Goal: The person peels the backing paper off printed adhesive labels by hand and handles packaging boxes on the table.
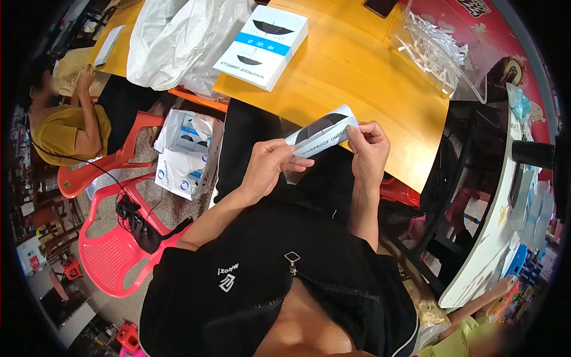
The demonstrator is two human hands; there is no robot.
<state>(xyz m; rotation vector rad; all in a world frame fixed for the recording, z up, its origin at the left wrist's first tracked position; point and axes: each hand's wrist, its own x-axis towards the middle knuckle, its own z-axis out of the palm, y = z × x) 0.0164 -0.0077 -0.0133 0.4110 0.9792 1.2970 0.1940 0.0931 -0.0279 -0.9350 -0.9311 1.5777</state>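
Between my two hands is a curved white packaging card (pixel 321 133), printed with a black umbrella and the words WINDPROOF UMBRELLA. My left hand (pixel 269 166) pinches its left end, thumb on top and fingers beneath. At the right end, my right hand (pixel 369 153) grips the card with thumb and bent fingers. The card is held above my lap, by the near edge of the yellow table (pixel 348 65). On that table lies a thick white block (pixel 262 49) with the same umbrella print and a blue band; whether it is a box or a stack, I cannot tell.
A clear bin of white strips (pixel 431 53) stands at the table's right, with white plastic bags (pixel 169 44) at its left. An open pack of printed cards (pixel 189 149) sits below left, near a pink chair (pixel 113 256). A person in yellow (pixel 74 128) sits farther left.
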